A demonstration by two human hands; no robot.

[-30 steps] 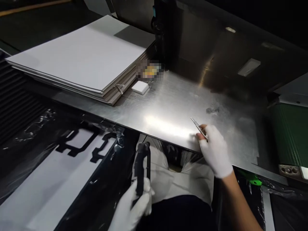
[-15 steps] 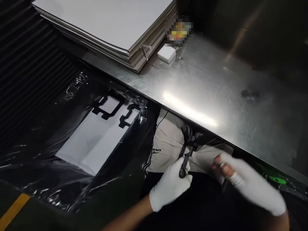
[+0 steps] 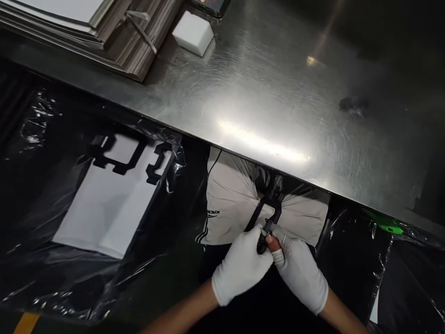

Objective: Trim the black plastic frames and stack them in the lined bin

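My left hand, in a white glove, is closed around the lower end of a black frame-shaped plastic part above my lap. My right hand meets it there, gloved too, with the thumb tip bare. Its fingers pinch a small shiny metal piece against the black part, close to my left fingertips. The metal piece is mostly hidden, so its exact kind cannot be made out. Two similar black parts, a frame and a smaller bracket, lie at the left on a white sheet.
A metal table spans the area ahead, its edge just above my lap. On it are a tied cardboard stack, a white block and a dark tray. Clear plastic covers the left side; something green lies right.
My right hand has come in from the right and now meets my left hand at the black part. The view has shifted, so the table things sit further up and left.
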